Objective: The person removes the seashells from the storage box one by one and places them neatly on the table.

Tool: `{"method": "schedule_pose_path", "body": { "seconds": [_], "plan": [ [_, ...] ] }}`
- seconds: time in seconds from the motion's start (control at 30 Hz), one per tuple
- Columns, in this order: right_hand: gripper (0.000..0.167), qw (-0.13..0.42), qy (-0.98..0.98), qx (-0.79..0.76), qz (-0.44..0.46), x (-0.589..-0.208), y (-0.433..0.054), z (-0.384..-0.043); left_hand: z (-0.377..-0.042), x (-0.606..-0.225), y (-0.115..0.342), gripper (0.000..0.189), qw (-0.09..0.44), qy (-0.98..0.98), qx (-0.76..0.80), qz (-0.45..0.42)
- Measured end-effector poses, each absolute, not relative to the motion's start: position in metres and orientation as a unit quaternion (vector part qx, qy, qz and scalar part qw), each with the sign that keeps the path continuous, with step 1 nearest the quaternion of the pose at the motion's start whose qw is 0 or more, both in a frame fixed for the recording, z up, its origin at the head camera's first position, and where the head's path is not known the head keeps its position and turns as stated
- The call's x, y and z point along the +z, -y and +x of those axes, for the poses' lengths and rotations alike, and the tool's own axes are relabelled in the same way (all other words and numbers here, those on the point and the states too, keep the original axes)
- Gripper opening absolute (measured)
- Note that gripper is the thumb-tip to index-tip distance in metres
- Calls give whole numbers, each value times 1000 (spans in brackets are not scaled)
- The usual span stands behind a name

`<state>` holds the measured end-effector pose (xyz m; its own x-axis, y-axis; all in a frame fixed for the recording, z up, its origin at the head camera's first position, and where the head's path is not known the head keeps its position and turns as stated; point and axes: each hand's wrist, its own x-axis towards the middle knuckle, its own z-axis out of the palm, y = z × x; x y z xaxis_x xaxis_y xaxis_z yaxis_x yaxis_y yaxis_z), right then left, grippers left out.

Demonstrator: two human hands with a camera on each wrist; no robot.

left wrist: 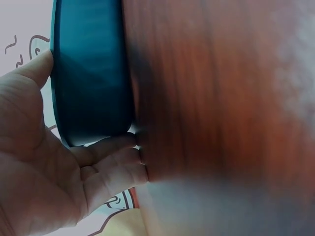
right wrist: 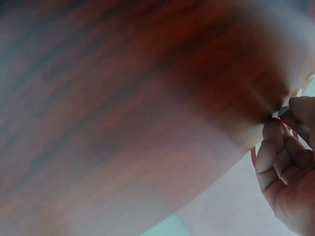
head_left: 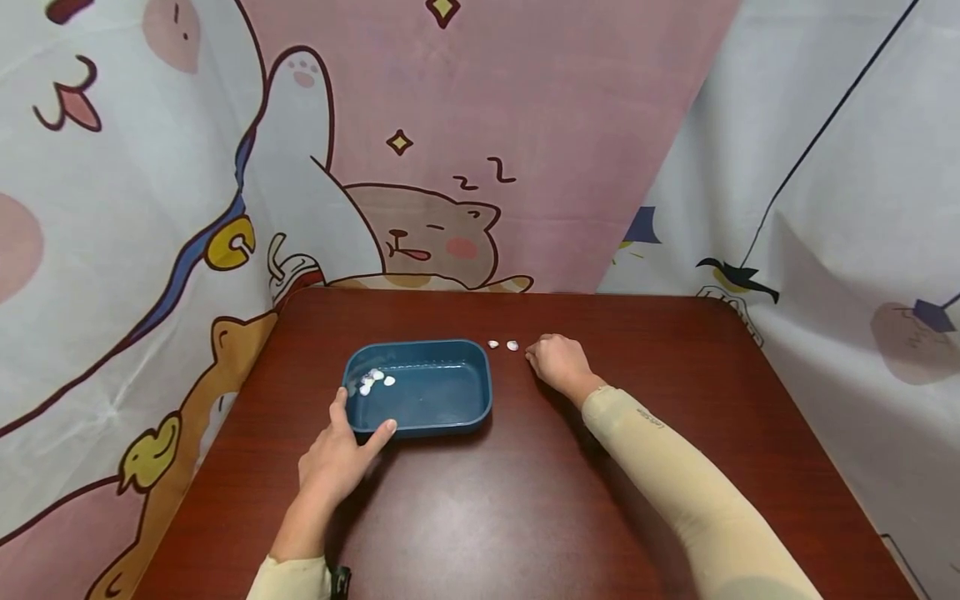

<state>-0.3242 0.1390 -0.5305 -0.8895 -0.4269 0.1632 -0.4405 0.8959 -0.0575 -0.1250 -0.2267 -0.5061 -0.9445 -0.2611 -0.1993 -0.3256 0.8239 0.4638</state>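
Against tray rim (head_left: 438,430), left hand (head_left: 332,457) spreads; right hand (head_left: 560,362) curls (grip unclear), well apart.

Table (head_left: 480,533): free passage along the broad near stretch, between the left hand (head_left: 333,454) and the right sleeve (head_left: 697,492); further open stretch to the right of that sleeve; narrower strip behind the blue tray (head_left: 438,400), up to the printed cloth (head_left: 540,150) rising at the table's back edge; tray: raised walls all round, entry from above; floor open at centre and right, white pieces (head_left: 377,375) occupying the left; left hand blocking the near left corner; two small white pieces (head_left: 512,345) lying between tray and right hand (head_left: 558,362), limiting that gap.
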Motion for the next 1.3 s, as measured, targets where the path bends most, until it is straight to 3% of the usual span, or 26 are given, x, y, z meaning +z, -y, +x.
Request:
{"method": "schedule_pose_path", "body": {
  "seconds": [0.43,0.7,0.87,0.97,1.13,1.3],
  "plan": [
    [20,66,972,50,222,-525,-135,-320,-125,-503,225,123,65,-951,261,-152],
    [22,140,959,140,203,-494,-121,-314,-126,-506,227,124,62,-953,257,-151],
    [21,161,920,226,277,-457,-78,-288,-127,-505,230,124,60,-953,254,-151],
    [21,112,898,242,350,-447,-52,-270,-127,-504,230,125,65,-953,254,-152],
    [27,-28,880,169,444,-457,-18,-251,-126,-503,229,124,74,-952,254,-155],
    [23,-109,880,75,456,-475,-2,-249,-126,-503,227,123,71,-952,253,-155]
  ]
}}
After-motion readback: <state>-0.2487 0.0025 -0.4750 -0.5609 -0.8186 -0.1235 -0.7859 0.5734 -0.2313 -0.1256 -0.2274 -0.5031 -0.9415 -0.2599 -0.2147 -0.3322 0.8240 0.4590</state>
